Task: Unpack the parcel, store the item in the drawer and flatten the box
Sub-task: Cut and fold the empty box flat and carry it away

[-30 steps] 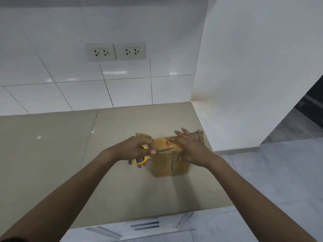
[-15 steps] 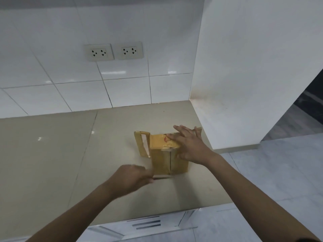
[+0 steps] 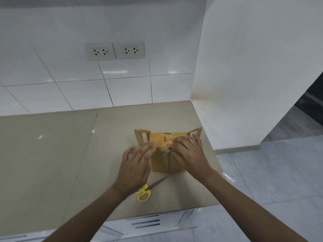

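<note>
A small brown cardboard box [image 3: 161, 163] stands on the beige counter [image 3: 61, 163], near its right end. Two side flaps stick up at the box's left and right. Its top still shows a yellow panel with a red mark. My left hand [image 3: 137, 161], blurred, reaches the box's left top edge with fingers spread. My right hand [image 3: 189, 151] presses on the right side of the top, fingers at the centre seam. Yellow-handled scissors [image 3: 148, 190] lie on the counter just in front of the box, under my left wrist. The box's contents are hidden.
The counter's front edge runs just below the scissors, with white drawer fronts [image 3: 146, 222] beneath it. A white wall [image 3: 253, 75] bounds the counter on the right. Two wall sockets [image 3: 115, 51] sit on the tiled backsplash. Grey floor lies to the right.
My left hand pulled the scissors back from the box top, laid them on the counter in front of the box, and came up to the box's left edge. My right hand stayed on top.
</note>
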`<state>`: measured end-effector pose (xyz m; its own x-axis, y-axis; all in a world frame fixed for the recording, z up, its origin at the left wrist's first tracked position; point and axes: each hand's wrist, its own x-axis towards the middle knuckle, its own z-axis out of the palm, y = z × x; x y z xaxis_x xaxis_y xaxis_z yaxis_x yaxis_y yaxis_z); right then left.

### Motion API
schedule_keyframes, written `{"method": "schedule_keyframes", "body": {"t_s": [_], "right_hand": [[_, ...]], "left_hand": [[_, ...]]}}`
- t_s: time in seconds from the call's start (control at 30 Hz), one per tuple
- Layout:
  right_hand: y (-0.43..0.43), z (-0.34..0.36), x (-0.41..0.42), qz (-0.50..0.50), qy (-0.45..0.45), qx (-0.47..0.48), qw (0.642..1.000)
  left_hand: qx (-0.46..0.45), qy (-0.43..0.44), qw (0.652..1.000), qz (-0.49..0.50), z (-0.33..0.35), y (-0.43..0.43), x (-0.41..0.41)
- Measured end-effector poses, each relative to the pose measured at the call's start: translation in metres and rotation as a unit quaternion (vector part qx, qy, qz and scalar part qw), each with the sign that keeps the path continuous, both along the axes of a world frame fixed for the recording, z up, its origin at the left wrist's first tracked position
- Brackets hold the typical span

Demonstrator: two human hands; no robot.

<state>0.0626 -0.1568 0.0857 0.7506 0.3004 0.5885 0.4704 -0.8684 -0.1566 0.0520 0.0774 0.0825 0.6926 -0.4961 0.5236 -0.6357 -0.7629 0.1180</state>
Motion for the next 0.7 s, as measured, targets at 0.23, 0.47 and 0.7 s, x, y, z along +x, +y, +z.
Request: {"method": "schedule_keyframes", "body": {"t_s": [0.23,0.47,0.7], "right_hand": [[0.007,-0.012,-0.012,0.035,-0.008,0.012,0.999],[0.007,-0.025,-0.032,0.035,-0.042,0.038,0.998],[0.008,-0.017,-0.056,0.029,0.022,0.148,0.988]], "left_hand": [[0.023,0.36,0.931,-0.052,0.037,-0.042,0.058],[0.101,0.318,0.942,-0.025,0.027,-0.047,0.066],[0.059,0.262,0.962,0.047,0.012,-0.066,0.063]]}}
